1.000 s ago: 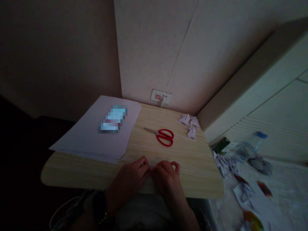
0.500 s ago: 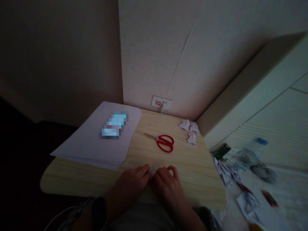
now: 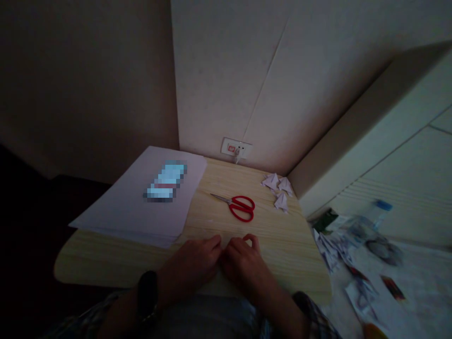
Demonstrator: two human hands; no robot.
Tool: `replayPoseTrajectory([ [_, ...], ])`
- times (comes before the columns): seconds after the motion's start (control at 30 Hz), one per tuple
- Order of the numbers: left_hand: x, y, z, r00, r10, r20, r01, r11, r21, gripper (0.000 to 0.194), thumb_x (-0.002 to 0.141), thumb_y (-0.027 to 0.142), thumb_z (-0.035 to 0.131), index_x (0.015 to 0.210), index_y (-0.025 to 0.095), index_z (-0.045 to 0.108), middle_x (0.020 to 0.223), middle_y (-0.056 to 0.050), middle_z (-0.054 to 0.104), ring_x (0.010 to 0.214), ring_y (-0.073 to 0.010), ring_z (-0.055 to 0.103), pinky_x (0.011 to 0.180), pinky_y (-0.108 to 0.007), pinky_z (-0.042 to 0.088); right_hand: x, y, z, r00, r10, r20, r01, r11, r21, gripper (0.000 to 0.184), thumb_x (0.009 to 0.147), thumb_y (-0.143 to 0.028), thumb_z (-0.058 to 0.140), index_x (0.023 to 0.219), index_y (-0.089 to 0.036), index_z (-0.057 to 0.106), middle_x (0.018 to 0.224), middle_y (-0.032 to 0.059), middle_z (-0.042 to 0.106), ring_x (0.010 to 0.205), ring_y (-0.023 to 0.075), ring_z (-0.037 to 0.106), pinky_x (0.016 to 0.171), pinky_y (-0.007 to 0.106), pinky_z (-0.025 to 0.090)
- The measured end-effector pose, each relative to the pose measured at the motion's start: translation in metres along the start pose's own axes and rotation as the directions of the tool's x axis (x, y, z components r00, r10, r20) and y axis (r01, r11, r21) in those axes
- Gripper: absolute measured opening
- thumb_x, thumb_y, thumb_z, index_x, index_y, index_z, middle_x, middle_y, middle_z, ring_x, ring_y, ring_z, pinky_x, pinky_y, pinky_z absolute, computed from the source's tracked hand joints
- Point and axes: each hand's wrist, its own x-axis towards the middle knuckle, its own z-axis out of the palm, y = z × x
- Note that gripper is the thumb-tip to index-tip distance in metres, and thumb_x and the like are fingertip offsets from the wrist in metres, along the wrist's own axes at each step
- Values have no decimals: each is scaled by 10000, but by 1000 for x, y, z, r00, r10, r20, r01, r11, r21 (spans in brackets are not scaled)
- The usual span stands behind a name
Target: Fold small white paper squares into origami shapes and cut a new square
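Note:
My left hand [image 3: 196, 263] and my right hand [image 3: 243, 263] rest side by side at the near edge of a small light wooden table [image 3: 289, 245], fingertips touching each other. Both have their fingers curled down and pressed together; what lies under them is hidden in the dim light. A dark watch [image 3: 147, 296] is on my left wrist. Red-handled scissors [image 3: 238, 207] lie a short way beyond my hands. A stack of white paper sheets [image 3: 134, 207] covers the table's left part. Three small folded white paper pieces [image 3: 278, 188] sit at the back right corner.
A wall socket [image 3: 236, 148] is just behind the table. To the right, lower down, lie paper scraps [image 3: 332, 247], a clear bottle with a blue cap [image 3: 374, 214] and other clutter. A pale cabinet stands at the right.
My hands stay together at the table's near edge, shifted only slightly. The view has wobbled a little; nothing on the table has moved.

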Motion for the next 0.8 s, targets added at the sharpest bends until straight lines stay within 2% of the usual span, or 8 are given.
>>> replayPoseTrajectory([
  [0.13,7,-2,-12,995,-93,44,99,985,-139,152,860,142,549,838,159,699,960,-63,721,848,-207,706,739,-292,520,6,1,-13,974,104,201,-124,988,92,130,854,-136,674,742,-200,661,739,-22,679,742,144,644,827,347,332],
  [0.33,14,-4,-16,972,-223,77,235,933,-271,157,763,135,562,778,194,707,850,-41,741,816,-209,697,698,-278,482,21,-1,-24,863,285,417,-365,923,123,115,787,-114,724,722,-208,723,763,-13,730,763,150,668,794,342,316],
  [0.47,14,-3,-17,951,-296,90,309,903,-299,169,737,123,563,772,194,713,829,-44,750,814,-218,695,674,-278,467,29,-1,-27,792,368,487,-470,877,102,109,803,-140,706,707,-186,733,729,5,743,705,149,652,793,349,322],
  [0.63,19,-4,-18,941,-316,122,339,888,-312,177,727,135,568,737,180,739,804,-76,759,790,-244,705,663,-300,465,36,-1,-33,726,406,555,-534,842,82,83,798,-182,733,717,-175,746,728,16,752,727,161,653,823,366,328],
  [0.8,25,-8,-18,931,-320,173,361,875,-322,143,708,177,599,680,189,738,726,-74,754,734,-245,707,597,-292,446,42,2,-35,696,410,589,-549,833,69,75,789,-233,759,738,-179,749,722,6,740,725,156,640,829,366,334],
])
